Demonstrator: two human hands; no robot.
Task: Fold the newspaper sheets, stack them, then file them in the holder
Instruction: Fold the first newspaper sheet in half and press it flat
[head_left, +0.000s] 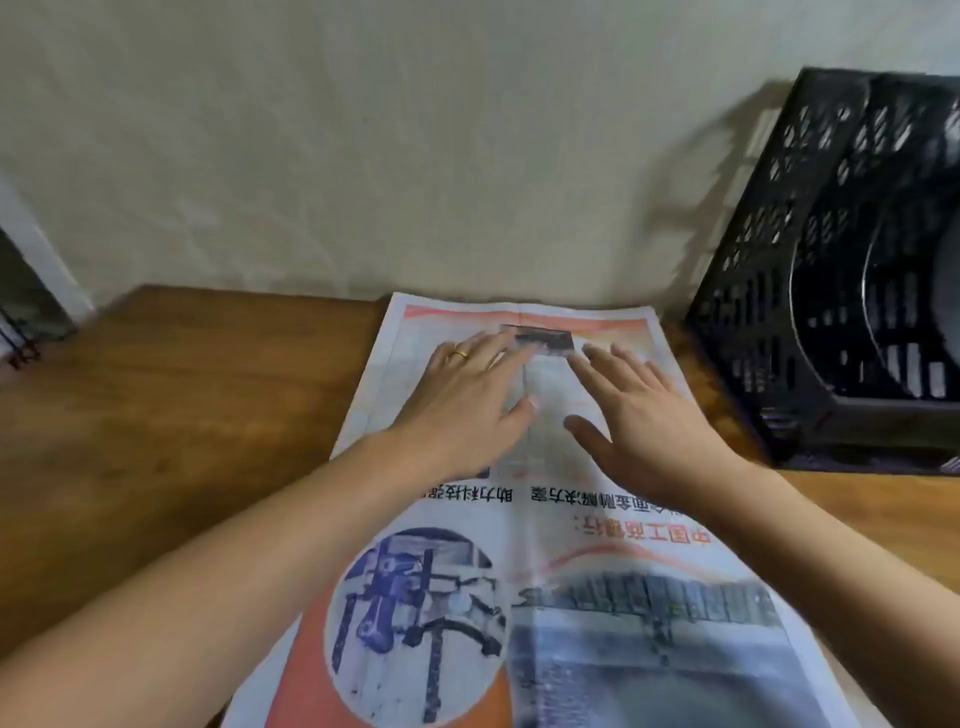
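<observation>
A colour-printed newspaper sheet (540, 519) lies flat on the wooden table, running from the wall toward me, with a crease down its middle. My left hand (467, 400) rests flat on its far half, fingers straight and spread, a gold ring on one finger. My right hand (644, 415) lies flat beside it on the same sheet, fingers straight. The two hands sit either side of the crease, a small gap between them. The black mesh file holder (841, 270) stands at the right against the wall, its open side facing right of the sheet.
The wooden table (182, 415) stretches bare to the left of the sheet. A cream wall (415, 156) closes the far edge. A dark object with a white frame (31, 301) stands at the far left edge.
</observation>
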